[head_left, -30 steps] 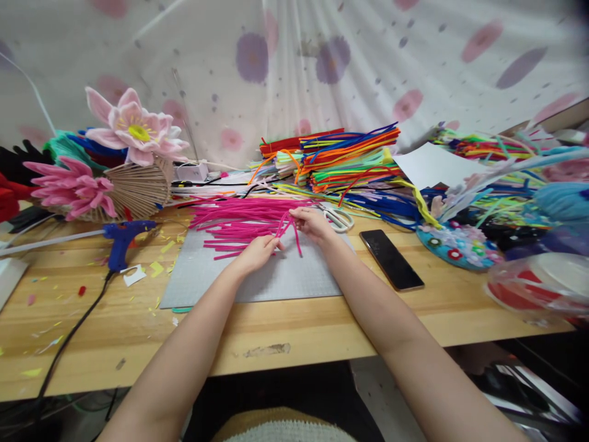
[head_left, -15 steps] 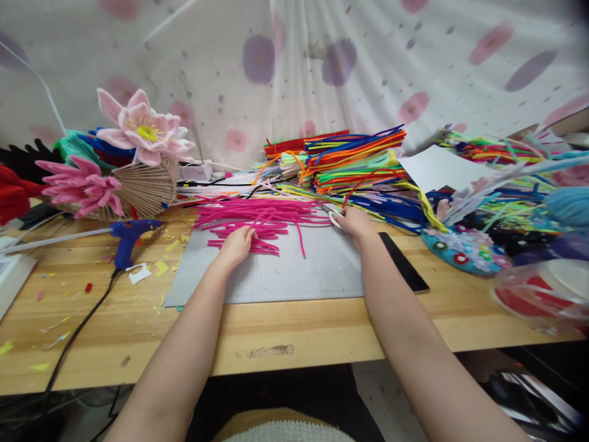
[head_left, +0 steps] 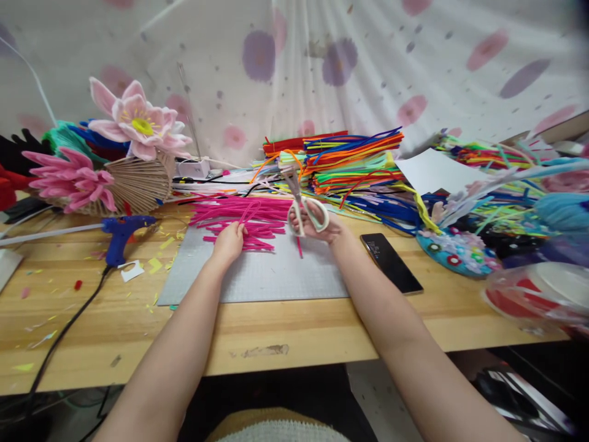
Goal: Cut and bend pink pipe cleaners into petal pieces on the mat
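Note:
A pile of magenta pipe cleaners (head_left: 264,210) lies across the back left of a grey cutting mat (head_left: 257,279). My left hand (head_left: 229,241) pinches a bent magenta pipe cleaner (head_left: 251,210) at the pile's left part; its loop rises above the fingers. To the right, my right hand (head_left: 317,228) holds white-handled scissors (head_left: 318,216), blades pointing up and slightly left, over the pile's right end. Its fingers are curled around the handles and partly hidden by them.
A black phone (head_left: 391,263) lies right of the mat. On the left are a blue glue gun (head_left: 120,240) with its cable and pink fluffy flowers (head_left: 140,126). Bundles of coloured pipe cleaners (head_left: 354,156) line the back; a blue decorated piece (head_left: 455,253) sits at the right.
My right hand has moved left and turned, lifting the scissors upright over the mat. The phone's whole face now shows. My left hand still pinches the bent pipe cleaner.

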`<control>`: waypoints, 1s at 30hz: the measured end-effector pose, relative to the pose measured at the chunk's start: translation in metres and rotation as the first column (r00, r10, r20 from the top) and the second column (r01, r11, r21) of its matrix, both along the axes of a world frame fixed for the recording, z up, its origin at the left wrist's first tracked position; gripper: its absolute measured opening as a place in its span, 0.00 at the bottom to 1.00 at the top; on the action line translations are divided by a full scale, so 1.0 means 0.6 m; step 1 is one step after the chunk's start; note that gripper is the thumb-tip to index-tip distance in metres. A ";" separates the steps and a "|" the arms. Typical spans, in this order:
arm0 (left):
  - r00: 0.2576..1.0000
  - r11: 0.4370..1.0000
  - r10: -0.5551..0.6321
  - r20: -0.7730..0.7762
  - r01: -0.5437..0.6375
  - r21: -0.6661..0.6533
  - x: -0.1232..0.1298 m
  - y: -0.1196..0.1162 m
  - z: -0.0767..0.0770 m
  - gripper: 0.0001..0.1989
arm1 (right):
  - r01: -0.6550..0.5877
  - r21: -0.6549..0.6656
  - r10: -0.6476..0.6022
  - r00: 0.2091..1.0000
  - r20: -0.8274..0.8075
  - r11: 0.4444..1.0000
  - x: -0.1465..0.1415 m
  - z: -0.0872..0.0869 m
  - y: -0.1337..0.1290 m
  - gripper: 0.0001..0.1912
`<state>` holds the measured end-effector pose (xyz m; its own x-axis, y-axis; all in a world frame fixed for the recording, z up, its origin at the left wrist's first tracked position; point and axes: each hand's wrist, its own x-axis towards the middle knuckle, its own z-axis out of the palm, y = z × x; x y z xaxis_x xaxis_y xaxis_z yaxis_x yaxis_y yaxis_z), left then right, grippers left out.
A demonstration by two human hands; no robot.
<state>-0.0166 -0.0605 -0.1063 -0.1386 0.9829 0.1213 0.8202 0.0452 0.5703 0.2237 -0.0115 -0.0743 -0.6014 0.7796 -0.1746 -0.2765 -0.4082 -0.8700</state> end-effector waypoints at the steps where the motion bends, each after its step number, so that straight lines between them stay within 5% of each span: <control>1: 1.000 1.000 0.011 -0.003 -0.011 -0.004 0.000 0.000 0.001 0.16 | -0.068 -0.029 0.066 0.997 -0.045 0.997 -0.021 -0.010 -0.006 0.21; 10: 0.997 0.999 0.040 -0.067 -0.041 -0.010 0.015 -0.001 0.000 0.16 | -0.396 -0.172 0.367 0.913 -0.178 0.902 -0.062 -0.042 -0.033 0.43; 18: 0.991 0.994 -0.104 -0.079 0.106 0.029 0.033 -0.013 0.007 0.17 | -0.371 -0.192 0.318 0.912 -0.260 0.908 -0.056 -0.036 -0.031 0.43; 26: 0.999 0.998 0.033 -0.041 -0.031 0.049 0.026 -0.008 0.004 0.16 | -0.466 -0.186 0.410 0.871 -0.271 0.865 -0.048 -0.045 -0.027 0.45; 30: 0.993 0.994 -0.098 -0.066 0.101 0.046 0.034 -0.013 0.004 0.16 | -0.447 -0.200 0.380 0.875 -0.299 0.872 -0.048 -0.047 -0.023 0.47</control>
<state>0.0037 -0.0680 -0.1040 -0.0307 0.9841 0.1749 0.8540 -0.0651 0.5162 0.1950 -0.0252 -0.1024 -0.9071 0.3974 -0.1390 -0.2203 -0.7292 -0.6478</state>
